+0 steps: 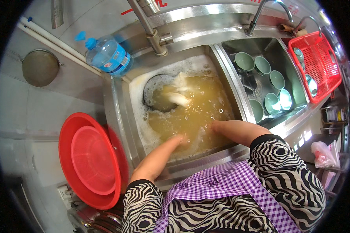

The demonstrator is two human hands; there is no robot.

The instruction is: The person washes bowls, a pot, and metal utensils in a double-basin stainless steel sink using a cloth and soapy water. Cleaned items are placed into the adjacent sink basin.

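Both of my forearms reach down into a stainless steel sink basin [114, 96] filled with cloudy yellowish water [204, 107]. My left hand [184, 139] dips under the surface near the front middle. To its right, my right hand [216, 127] is sunk past the wrist near the basin's right wall. The murky water hides the fingers of both hands and anything they may touch. Farther back, a pale cloth [178, 97] lies partly under water beside a dark round rim [145, 93], perhaps a pan or bowl. White suds [138, 116] float along the left and back sides.
A second basin on the right holds several green bowls [277, 79]. Beyond it stands a red plastic basket [320, 70] with more bowls. Red plastic basins [67, 171] lean at the left. A large plastic bottle [112, 56] and a faucet [156, 43] stand behind the sink.
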